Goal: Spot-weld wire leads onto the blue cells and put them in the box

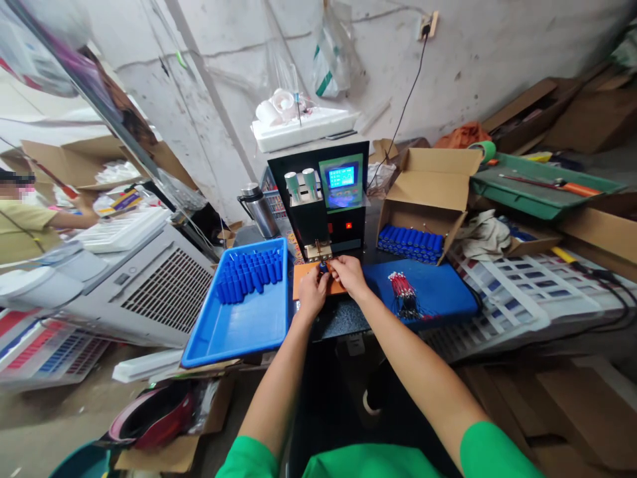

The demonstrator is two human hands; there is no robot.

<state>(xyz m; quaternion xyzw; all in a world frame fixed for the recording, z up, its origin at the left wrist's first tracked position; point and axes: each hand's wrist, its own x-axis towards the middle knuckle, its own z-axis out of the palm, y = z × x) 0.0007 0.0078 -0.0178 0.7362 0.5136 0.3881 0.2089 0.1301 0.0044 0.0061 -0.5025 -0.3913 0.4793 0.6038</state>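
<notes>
Both hands meet under the electrodes of a black spot welder (343, 229) with a lit blue screen. My left hand (313, 292) is closed around a small blue battery cell (323, 267), mostly covered by the fingers. From the right, my right hand (350, 273) pinches close against the cell's side; whatever is between its fingertips is too small to make out. Beneath the hands lies an orange work plate (334, 287). A blue tray (239, 328) on the left holds many upright blue cells (249, 273). Red and black wire leads (404, 292) lie bundled on a blue pad (448, 292) at right.
An open cardboard box (430, 189) with stacked blue cells stands right of the welder. A steel thermos (259, 211) is behind the tray. Beyond are a green tray (547, 186) and white crates (522, 299). Another person (30, 229) works at far left, past an air cooler (159, 282).
</notes>
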